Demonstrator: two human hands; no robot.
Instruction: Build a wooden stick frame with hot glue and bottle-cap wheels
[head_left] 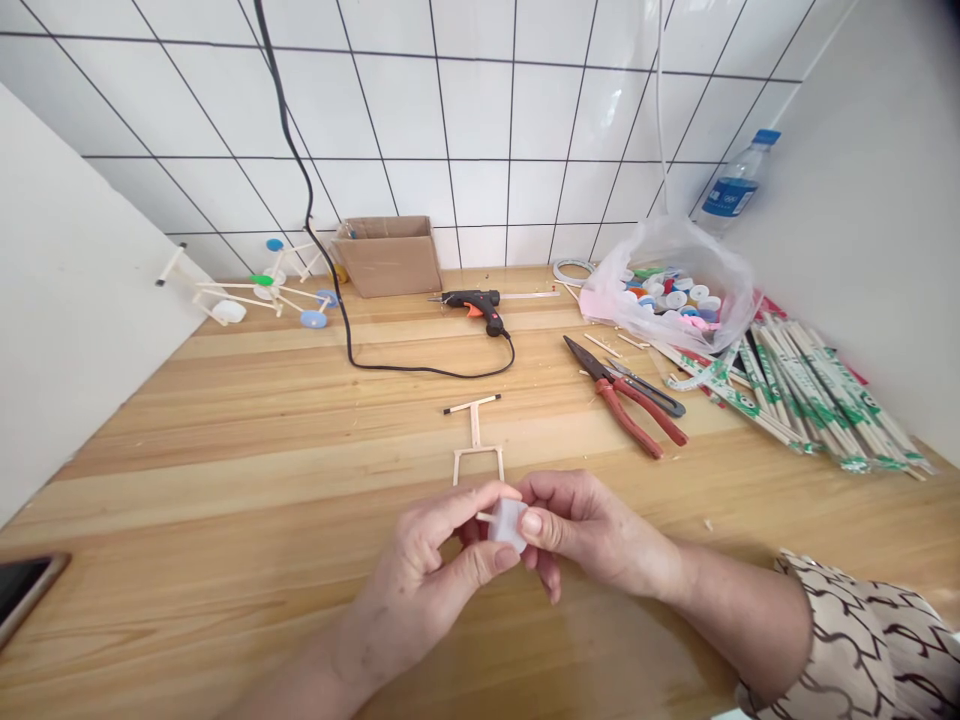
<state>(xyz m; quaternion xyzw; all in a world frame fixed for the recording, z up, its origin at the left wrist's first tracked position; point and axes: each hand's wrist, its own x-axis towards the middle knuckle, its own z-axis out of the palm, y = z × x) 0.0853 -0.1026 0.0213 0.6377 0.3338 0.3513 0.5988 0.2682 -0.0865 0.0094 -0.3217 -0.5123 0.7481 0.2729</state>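
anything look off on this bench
The black-and-orange hot glue gun lies on its side on the wooden bench with no stand in sight, and its black power cord loops loosely across the bench top.

Just ahead of the hands, a stick frame is lying on the wooden worktop, with a hot glue gun sitting beyond it and pliers lying to the right.

You have a hot glue gun lying ahead, with red-handled pliers touching black-handled snips to its right, near a plastic bag of bottle caps and wrapped chopsticks, while a cardboard box stands beside a wheeled stick model, a water bottle stands behind the bag, and a phone lies at your left
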